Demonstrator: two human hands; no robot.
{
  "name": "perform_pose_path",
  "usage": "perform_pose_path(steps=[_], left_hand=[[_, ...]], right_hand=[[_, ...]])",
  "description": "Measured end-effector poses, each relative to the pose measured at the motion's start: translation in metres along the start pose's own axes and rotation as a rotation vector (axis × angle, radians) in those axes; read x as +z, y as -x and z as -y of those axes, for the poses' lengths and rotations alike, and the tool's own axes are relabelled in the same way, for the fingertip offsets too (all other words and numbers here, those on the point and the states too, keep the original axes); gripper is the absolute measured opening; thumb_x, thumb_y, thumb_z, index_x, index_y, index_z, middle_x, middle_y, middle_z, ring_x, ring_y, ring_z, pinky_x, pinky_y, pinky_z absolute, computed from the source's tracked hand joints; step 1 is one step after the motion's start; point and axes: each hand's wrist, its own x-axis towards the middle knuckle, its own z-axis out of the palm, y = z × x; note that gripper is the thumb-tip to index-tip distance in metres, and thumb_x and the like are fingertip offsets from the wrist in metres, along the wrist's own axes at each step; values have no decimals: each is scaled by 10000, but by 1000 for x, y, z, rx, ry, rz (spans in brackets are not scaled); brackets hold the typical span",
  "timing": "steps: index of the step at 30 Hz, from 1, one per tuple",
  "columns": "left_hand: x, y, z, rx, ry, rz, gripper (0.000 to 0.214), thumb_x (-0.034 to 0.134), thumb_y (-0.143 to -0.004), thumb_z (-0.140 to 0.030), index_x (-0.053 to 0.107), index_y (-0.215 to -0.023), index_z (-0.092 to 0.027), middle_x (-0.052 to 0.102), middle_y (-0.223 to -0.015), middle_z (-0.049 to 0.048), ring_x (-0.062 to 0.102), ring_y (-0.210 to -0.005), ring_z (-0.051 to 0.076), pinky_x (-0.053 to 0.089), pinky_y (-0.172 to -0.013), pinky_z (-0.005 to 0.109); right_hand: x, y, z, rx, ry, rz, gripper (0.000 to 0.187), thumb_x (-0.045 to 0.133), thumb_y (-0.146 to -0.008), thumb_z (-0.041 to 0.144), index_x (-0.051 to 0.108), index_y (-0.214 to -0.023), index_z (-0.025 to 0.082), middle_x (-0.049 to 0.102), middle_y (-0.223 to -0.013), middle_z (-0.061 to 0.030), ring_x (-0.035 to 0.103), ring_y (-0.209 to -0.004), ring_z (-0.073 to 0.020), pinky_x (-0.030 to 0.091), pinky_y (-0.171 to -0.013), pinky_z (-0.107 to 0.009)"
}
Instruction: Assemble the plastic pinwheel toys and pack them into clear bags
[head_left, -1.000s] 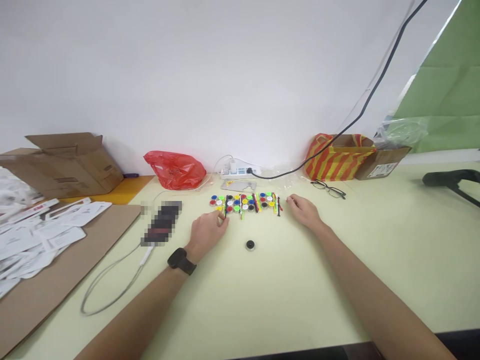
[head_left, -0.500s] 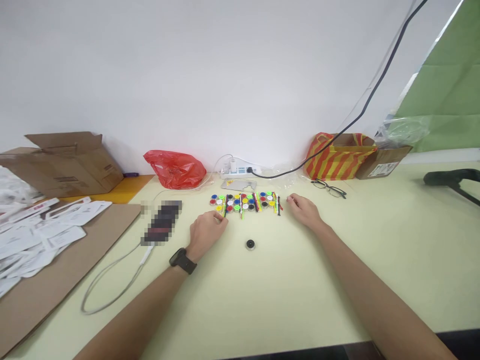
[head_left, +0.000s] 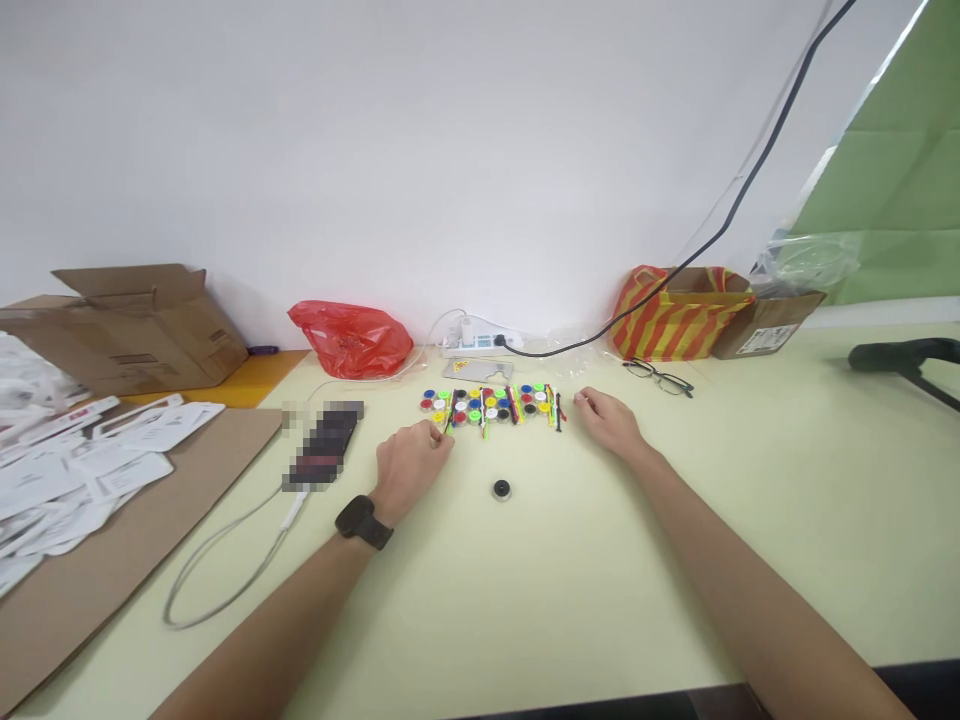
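Small round discs (head_left: 503, 404) with coloured centres and clear rims lie in a close cluster, in red, blue, green, yellow, white and black. Thin coloured strips (head_left: 514, 405) stand between groups of them like dividers. At the cluster's left front corner is my left hand (head_left: 409, 465), palm down and fingers closed, its fingertips by the lower ends of the leftmost strips; what they grip, if anything, is hidden. My right hand (head_left: 609, 420) rests just right of the cluster with curled fingers, their contents unclear. Nearer to me, between both forearms, sits a single black disc (head_left: 501, 490).
Behind the cluster are a flat metallic plate (head_left: 478, 371) and a power strip (head_left: 484, 340). A phone (head_left: 326, 445) with a cable lies left; eyeglasses (head_left: 660, 377) lie right. A red plastic bag (head_left: 351, 340), striped bag (head_left: 679, 315) and cardboard box (head_left: 127, 335) stand along the back.
My left hand has shifted very slightly left, and the leftmost strips beside its fingertips look a little moved. My right hand and the single black disc stay in place.
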Motion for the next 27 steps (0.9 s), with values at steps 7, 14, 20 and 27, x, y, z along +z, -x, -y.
perform_pose_path(steps=[7,14,20,27], left_hand=[[-4,-1,8,145,278,-132,150,528,-940,-360,600,-915,-230,732,-801,19,689,-757,233,450,-678,327],[7,11,0,429,856,55,77,656,-832,-213,592,-794,-195,745,-816,16,707,-768,169,543,-705,266],[7,26,-14,575,875,191,83,667,-827,-164,634,-752,-174,697,-740,-3,599,-668,116,486,-641,237],[10,34,-19,610,876,215,184,729,-874,-300,597,-956,-202,711,-875,14,605,-732,132,511,-706,272]], right_hand=[[-5,1,5,-7,-72,-70,353,389,-1036,440,632,-893,228,693,-832,-46,595,-755,-212,366,-672,-312],[-23,15,49,-206,-468,-80,417,466,-1021,584,637,-943,212,646,-821,-49,542,-686,-193,409,-641,-324],[-16,46,101,-166,-866,520,504,494,-1004,677,650,-1051,200,661,-857,-43,572,-670,-152,438,-613,-290],[-19,46,102,-32,-1034,533,403,757,-870,565,680,-998,191,449,-682,48,335,-569,-96,253,-532,-260]])
